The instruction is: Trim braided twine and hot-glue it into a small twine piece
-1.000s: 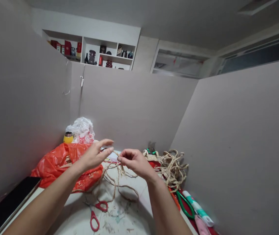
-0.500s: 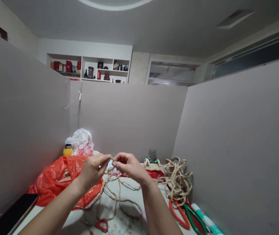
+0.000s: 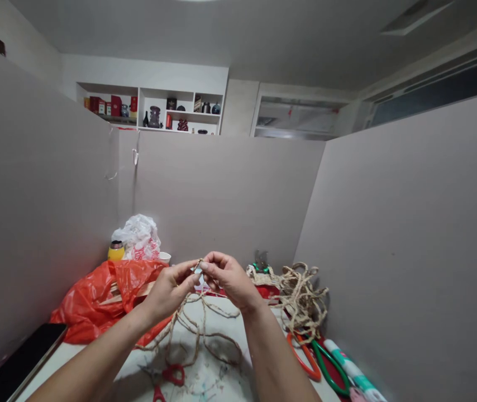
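Observation:
My left hand (image 3: 175, 286) and my right hand (image 3: 227, 277) meet in the middle, raised over the table, both pinching a thin tan braided cord (image 3: 204, 329). A small bent piece of it shows between the fingertips. Below the hands its loose lengths hang and spread in loops across the white tabletop (image 3: 217, 385). Most of the pinched part is hidden by my fingers. Under my left forearm's inner side lie red-handled scissors (image 3: 173, 374), their blades toward the left.
An orange-red plastic bag (image 3: 91, 301) with flat wooden pieces sits left, beside a dark phone or tablet (image 3: 24, 360). A yellow jar (image 3: 116, 251) stands behind. At right are a heap of braided cord (image 3: 303, 298) and green-handled scissors (image 3: 330, 368). Grey partitions (image 3: 222, 190) enclose the table.
My hands have come closer together and shifted slightly right, and the left fingers now meet the right ones around the cord. The view has tilted down a little, showing more of the red scissors.

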`<move>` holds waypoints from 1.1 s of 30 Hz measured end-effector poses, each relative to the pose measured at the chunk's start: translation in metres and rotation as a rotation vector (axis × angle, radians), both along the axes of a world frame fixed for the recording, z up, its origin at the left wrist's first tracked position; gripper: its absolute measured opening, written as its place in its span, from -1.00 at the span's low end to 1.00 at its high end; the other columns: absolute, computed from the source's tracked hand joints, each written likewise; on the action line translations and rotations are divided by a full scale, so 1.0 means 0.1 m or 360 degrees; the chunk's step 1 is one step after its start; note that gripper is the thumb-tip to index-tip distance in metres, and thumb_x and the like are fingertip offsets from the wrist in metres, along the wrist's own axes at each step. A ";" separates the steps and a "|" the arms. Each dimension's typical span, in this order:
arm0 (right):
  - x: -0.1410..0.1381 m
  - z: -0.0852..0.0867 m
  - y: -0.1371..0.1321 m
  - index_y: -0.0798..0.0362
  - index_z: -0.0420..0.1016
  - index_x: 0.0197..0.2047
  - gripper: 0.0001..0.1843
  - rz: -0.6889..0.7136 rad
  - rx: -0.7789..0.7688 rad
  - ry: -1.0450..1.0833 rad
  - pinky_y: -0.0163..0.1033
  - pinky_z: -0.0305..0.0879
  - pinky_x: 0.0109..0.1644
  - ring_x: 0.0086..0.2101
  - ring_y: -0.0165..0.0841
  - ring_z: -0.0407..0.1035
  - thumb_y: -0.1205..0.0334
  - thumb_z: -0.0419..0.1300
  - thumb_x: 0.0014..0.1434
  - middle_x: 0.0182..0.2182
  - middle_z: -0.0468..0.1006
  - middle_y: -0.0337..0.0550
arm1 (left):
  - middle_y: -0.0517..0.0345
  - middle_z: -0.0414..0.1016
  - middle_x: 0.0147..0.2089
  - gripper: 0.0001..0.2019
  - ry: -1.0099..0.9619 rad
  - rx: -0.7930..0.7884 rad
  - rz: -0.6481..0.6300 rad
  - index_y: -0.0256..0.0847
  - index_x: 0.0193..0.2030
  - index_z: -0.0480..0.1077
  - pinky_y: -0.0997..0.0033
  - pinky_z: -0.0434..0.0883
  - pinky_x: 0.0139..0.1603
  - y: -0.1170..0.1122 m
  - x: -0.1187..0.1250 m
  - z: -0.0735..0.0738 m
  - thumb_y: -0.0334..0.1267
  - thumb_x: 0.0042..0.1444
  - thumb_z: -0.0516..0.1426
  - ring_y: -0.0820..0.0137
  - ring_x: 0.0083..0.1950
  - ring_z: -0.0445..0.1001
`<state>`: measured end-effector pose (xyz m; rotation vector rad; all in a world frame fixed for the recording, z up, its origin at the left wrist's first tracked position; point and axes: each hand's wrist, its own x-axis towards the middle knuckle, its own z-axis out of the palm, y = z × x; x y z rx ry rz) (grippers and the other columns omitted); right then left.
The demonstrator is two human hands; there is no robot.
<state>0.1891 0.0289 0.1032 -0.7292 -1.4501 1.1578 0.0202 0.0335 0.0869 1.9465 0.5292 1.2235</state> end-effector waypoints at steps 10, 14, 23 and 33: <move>-0.04 -0.05 0.06 0.06 0.37 -0.39 -0.66 -0.0141 0.0065 0.0090 -0.44 0.10 -0.65 -0.68 -0.55 0.21 0.01 0.36 -0.01 -0.61 0.45 -0.34 | 0.24 0.29 -0.49 -0.62 -0.0121 -0.0342 -0.0087 -0.25 0.03 0.49 0.50 0.31 -0.47 0.08 0.03 -0.05 -0.11 0.15 0.11 0.53 -0.51 0.21; -0.03 -0.04 0.04 0.07 0.44 -0.22 -0.61 -0.0086 0.0071 0.0000 -0.42 0.09 -0.67 -0.71 -0.55 0.15 0.03 0.38 -0.04 -0.66 0.40 -0.39 | 0.26 0.28 -0.52 -0.66 -0.0081 -0.0387 -0.0105 -0.26 -0.04 0.53 0.53 0.27 -0.50 0.08 0.00 -0.03 -0.14 0.12 0.15 0.55 -0.53 0.20; -0.03 0.00 -0.01 0.07 0.40 -0.44 -0.68 -0.0159 0.0106 -0.0019 -0.42 0.15 -0.64 -0.70 -0.54 0.21 0.04 0.39 -0.05 -0.66 0.45 -0.34 | 0.17 0.43 -0.50 -0.70 -0.0232 -0.0707 -0.0175 -0.31 -0.24 0.58 0.53 0.25 -0.48 0.18 -0.13 0.06 -0.14 -0.07 0.31 0.57 -0.53 0.24; -0.04 0.03 -0.05 0.06 0.36 -0.48 -0.67 -0.0234 0.0116 0.0057 -0.40 0.20 -0.62 -0.68 -0.51 0.28 0.06 0.39 -0.06 -0.65 0.48 -0.32 | 0.06 0.52 -0.39 -0.69 -0.0171 -0.0788 -0.0323 -0.27 -0.15 0.58 0.47 0.32 -0.33 0.13 -0.18 0.12 -0.20 -0.05 0.29 0.50 -0.44 0.36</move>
